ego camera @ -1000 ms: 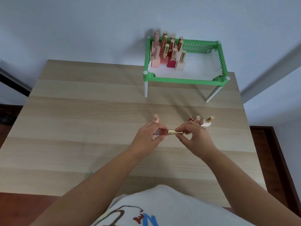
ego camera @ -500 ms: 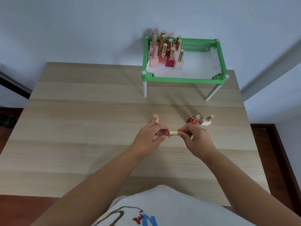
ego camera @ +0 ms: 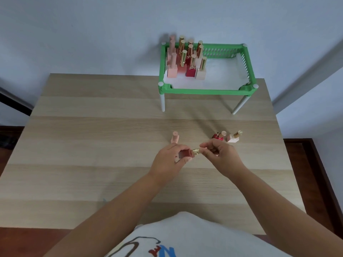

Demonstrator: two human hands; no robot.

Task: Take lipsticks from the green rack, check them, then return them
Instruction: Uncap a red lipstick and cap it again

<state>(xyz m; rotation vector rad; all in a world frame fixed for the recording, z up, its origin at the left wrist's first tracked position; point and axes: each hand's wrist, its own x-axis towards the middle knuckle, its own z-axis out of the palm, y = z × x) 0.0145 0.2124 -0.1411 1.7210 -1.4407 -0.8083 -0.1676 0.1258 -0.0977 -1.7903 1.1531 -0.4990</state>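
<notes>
1. A person stands at a light wooden worktop (ego camera: 92, 145); both forearms reach in from the lower edge of the frame and meet just below centre.
2. Left hand (ego camera: 168, 160): fingers curled round the reddish-brown body of a lipstick (ego camera: 187, 153), which lies roughly level, gold end pointing toward the right of the frame.
3. Right hand (ego camera: 220, 155): thumb and fingertips pinch the gold end of that same lipstick. The item thus spans the small gap between the two hands, held above the worktop.
4. A pale pink lipstick (ego camera: 175, 139) stands upright just above the left hand.
5. A red lipstick (ego camera: 218, 136) and a whitish lipstick with gold cap (ego camera: 234, 137) stand side by side just above the right hand.
6. The green rack (ego camera: 204, 91) stands on white legs in the upper right of the frame, well apart from the hands.
7. A cluster of rack lipsticks (ego camera: 187, 60), upright, fills its left end.
</notes>
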